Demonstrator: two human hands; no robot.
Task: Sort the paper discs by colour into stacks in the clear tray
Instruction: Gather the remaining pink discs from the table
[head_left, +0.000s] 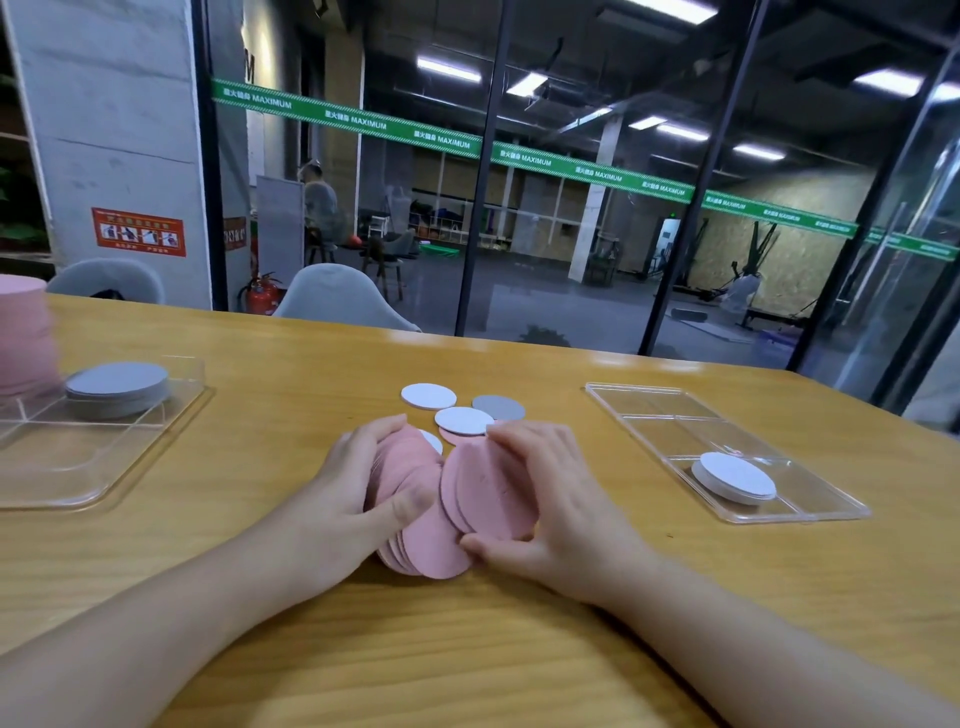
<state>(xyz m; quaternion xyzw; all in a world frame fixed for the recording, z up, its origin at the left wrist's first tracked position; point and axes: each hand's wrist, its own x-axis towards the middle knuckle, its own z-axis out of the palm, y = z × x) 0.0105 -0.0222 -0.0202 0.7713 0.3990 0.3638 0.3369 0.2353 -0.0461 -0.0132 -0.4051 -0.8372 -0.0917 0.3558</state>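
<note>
Stretching across the view, a yellow wooden worktop (519, 649) meets a dark glass wall with a green banner. Left of the fanned pink paper discs (452, 499) a clear plastic tray (171, 415) holds a grey disc stack (118, 384) — its left part, and a tall pink stack (23, 338), are cut off. Right of them a second clear tray (810, 506) holds a white stack (733, 477). The left hand (358, 478) and right hand (550, 509) curl their fingers round the pink discs; loose white and grey discs (462, 410) lie just beyond.
</note>
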